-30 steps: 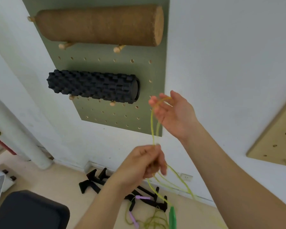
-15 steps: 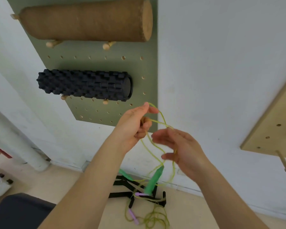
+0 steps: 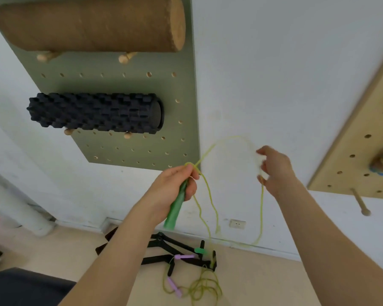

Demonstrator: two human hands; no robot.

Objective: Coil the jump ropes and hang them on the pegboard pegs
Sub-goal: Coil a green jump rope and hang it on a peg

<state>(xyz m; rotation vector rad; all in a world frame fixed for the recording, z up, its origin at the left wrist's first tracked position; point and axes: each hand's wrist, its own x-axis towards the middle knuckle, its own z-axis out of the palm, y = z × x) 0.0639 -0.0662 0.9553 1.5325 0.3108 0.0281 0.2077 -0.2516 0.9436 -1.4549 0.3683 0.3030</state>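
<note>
Left hand is gripping the green handle of the yellow-green jump rope, fingers wrapped around it, handle angling down and left. Rope is coming out of the top of that fist, arcing up and across to the right hand — fingers there are curled in on the cord, blurred, so exact pinch is hard to read. Below the right hand the cord is dropping in a long loop, more strands dangling from the left fist. A second rope with purple handles is lying tangled on the floor by a black rack. Green pegboard is carrying a cork roller and black foam roller. Wooden pegboard sits to the right, with a bare peg sticking out (blue item partly visible higher up)
</note>
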